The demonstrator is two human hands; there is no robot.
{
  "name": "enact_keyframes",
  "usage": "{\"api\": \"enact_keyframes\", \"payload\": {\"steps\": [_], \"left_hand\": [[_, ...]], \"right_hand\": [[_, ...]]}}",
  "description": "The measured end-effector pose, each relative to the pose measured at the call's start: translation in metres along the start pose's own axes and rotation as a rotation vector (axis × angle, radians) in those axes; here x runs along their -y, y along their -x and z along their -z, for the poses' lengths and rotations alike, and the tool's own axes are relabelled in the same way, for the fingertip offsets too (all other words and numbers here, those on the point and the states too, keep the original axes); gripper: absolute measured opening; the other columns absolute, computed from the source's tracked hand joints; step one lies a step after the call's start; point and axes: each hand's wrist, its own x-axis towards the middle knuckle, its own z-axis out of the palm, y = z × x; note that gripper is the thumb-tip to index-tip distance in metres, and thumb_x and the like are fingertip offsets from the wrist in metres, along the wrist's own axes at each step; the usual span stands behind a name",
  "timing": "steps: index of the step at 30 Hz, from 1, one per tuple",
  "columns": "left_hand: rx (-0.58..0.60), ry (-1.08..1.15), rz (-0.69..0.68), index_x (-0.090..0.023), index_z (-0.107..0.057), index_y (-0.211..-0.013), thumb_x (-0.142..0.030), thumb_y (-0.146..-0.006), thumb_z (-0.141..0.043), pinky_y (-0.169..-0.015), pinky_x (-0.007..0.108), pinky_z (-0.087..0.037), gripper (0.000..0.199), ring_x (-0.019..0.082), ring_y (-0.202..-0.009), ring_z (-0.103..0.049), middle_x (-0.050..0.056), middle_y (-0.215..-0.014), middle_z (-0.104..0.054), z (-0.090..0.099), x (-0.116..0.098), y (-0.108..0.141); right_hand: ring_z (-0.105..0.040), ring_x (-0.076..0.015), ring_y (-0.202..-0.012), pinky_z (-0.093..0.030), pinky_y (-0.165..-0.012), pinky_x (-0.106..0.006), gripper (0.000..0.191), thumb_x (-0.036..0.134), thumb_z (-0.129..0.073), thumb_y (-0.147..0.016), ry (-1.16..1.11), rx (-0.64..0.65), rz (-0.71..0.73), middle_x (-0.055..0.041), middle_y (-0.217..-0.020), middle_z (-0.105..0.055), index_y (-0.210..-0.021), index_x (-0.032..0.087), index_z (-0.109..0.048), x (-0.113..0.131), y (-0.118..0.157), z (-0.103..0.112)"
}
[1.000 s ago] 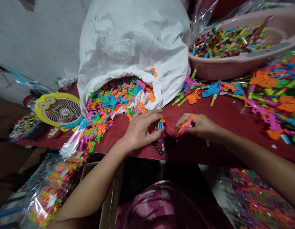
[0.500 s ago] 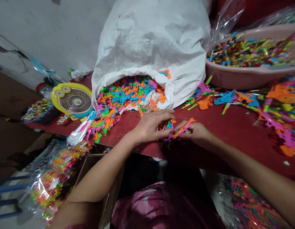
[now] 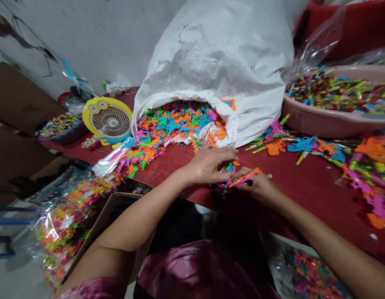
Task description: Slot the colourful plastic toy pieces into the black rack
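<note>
My left hand (image 3: 209,164) is curled, back upward, around a small cluster of colored plastic toy pieces (image 3: 229,167) in green, blue, pink and orange. Just right of it, my right hand (image 3: 259,186) pinches an orange and a pink plastic toy piece (image 3: 246,177), lying along each other and partly covered by its fingers. Both hands are close together above the front edge of the red table (image 3: 292,195). Beyond them, many similar pieces (image 3: 180,120) spill from the mouth of a big white sack (image 3: 220,58).
A pink basin (image 3: 329,124) of bright small tubes stands at the right, with loose toys (image 3: 304,144) before it. A yellow fan (image 3: 110,120) and a dark basket (image 3: 60,135) are at the left. Filled clear bags (image 3: 60,224) and a cardboard box (image 3: 96,232) sit below the table.
The whole view has shifted, so the sack, fan and basin appear farther right and mostly lower. Both hands keep nearly the same grip on the pieces.
</note>
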Motion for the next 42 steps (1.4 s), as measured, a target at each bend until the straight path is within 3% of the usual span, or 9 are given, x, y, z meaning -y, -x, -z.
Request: {"api": "enact_keyframes", "payload": {"steps": [4,8,14,22,27,32,37,42], "left_hand": [[0.003,-0.014,-0.003,-0.023,-0.06,-0.12,-0.042,-0.089,-0.057,-0.107,0.042,-0.038,0.036,0.024,-0.132,-0.051,0.007,-0.144,-0.054,0.001,0.0,0.0],[-0.001,-0.015,-0.019,-0.023,-0.061,-0.12,-0.042,-0.09,-0.056,-0.105,0.042,-0.039,0.036,0.025,-0.132,-0.051,0.007,-0.143,-0.054,0.001,0.0,0.0],[0.0,-0.021,-0.031,-0.022,-0.061,-0.118,-0.041,-0.089,-0.059,-0.104,0.04,-0.04,0.035,0.024,-0.131,-0.053,0.007,-0.145,-0.053,0.0,0.001,-0.002],[0.032,0.005,0.0,-0.023,-0.061,-0.121,-0.04,-0.088,-0.06,-0.106,0.042,-0.04,0.037,0.024,-0.132,-0.051,0.006,-0.145,-0.053,0.004,-0.002,0.0],[-0.029,0.012,-0.058,-0.03,-0.054,-0.136,-0.053,-0.089,-0.061,-0.114,0.05,-0.029,0.053,0.026,-0.144,-0.036,0.008,-0.155,-0.039,0.007,-0.003,0.003],[-0.012,0.01,-0.049,-0.032,-0.066,-0.119,-0.058,-0.087,-0.061,-0.115,0.046,-0.028,0.042,0.023,-0.132,-0.049,0.005,-0.142,-0.054,0.003,-0.002,0.002],[0.001,0.032,-0.028,-0.032,-0.066,-0.119,-0.056,-0.088,-0.061,-0.112,0.045,-0.029,0.04,0.024,-0.131,-0.05,0.004,-0.142,-0.054,-0.001,0.0,0.001],[0.035,0.024,-0.015,-0.03,-0.065,-0.119,-0.048,-0.087,-0.064,-0.112,0.046,-0.028,0.037,0.024,-0.128,-0.051,0.005,-0.14,-0.055,0.002,-0.002,0.0]], "right_hand": [[-0.062,-0.021,-0.084,-0.047,-0.078,-0.033,0.014,0.024,-0.055,-0.083,0.208,0.007,0.077,-0.0085,-0.091,-0.069,-0.086,0.018,-0.067,0.003,0.003,-0.006],[-0.064,-0.0237,-0.085,-0.049,-0.077,-0.032,0.015,0.022,-0.055,-0.082,0.342,0.036,-0.011,-0.0076,-0.083,-0.07,-0.085,0.021,-0.069,0.013,0.005,-0.004],[-0.067,-0.0243,-0.084,-0.047,-0.072,-0.03,0.022,0.018,-0.049,-0.081,0.45,0.168,0.063,-0.0092,-0.09,-0.072,-0.083,0.021,-0.071,0.024,-0.003,0.002],[-0.068,-0.0278,-0.078,-0.034,-0.059,-0.03,0.026,0.019,-0.044,-0.085,0.746,0.177,-0.141,-0.0123,-0.085,-0.073,-0.086,0.018,-0.07,0.029,-0.004,-0.009],[-0.068,-0.0283,-0.077,-0.033,-0.06,-0.031,0.03,0.023,-0.041,-0.088,0.775,0.144,-0.152,-0.0132,-0.083,-0.072,-0.084,0.016,-0.07,0.025,0.006,-0.017],[-0.068,-0.0282,-0.08,-0.034,-0.06,-0.03,0.028,0.021,-0.047,-0.083,0.822,0.035,-0.131,-0.0116,-0.086,-0.074,-0.092,0.017,-0.073,0.014,0.012,-0.022],[-0.065,-0.0235,-0.064,-0.028,-0.055,-0.03,0.027,0.015,-0.043,-0.082,0.73,-0.091,-0.017,-0.0083,-0.071,-0.07,-0.08,0.018,-0.07,0.004,0.018,-0.031],[-0.063,-0.0218,-0.065,-0.032,-0.056,-0.029,0.025,0.013,-0.042,-0.077,0.608,-0.109,-0.042,-0.0082,-0.077,-0.07,-0.081,0.017,-0.067,-0.003,0.023,-0.039]]}}
